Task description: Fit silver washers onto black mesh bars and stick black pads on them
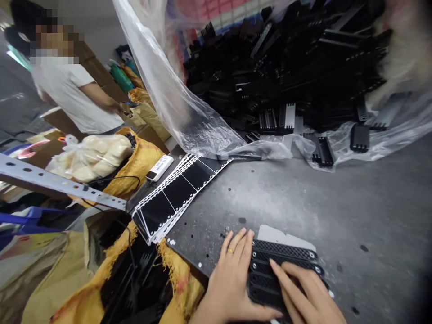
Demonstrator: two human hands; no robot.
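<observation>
1. The grey table (364, 202) lies under both hands and runs away beyond them and to their right.
2. Well beyond the hands, a clear plastic bag (189, 121) lies open with heaped black pieces (286, 58); some sit at its lip, so a tug on the plastic could spill them toward the hands.
3. A yellow sack (180, 270) gapes beside the left hand, below the table's edge; anything pushed off that side could drop in.
4. A fanned stack of black, white-edged sheets (180, 186) lies beyond and left of the left hand, its near end at the edge; a bumped corner might make it slide.
5. The left hand (232, 274) is spread, fingertips along the strips' left ends, thumb stretched across nearer the body.
6. The right hand (305, 292) reaches over the strips, index finger extended, the others bent; whether it pinches one I cannot tell.
7. The black textured strips (280, 249) lie side by side between and under the hands; uneven pressure could skew the row.
8. Beyond them, a pale sheet (285, 236) pokes out; it could shift if dragged.
</observation>
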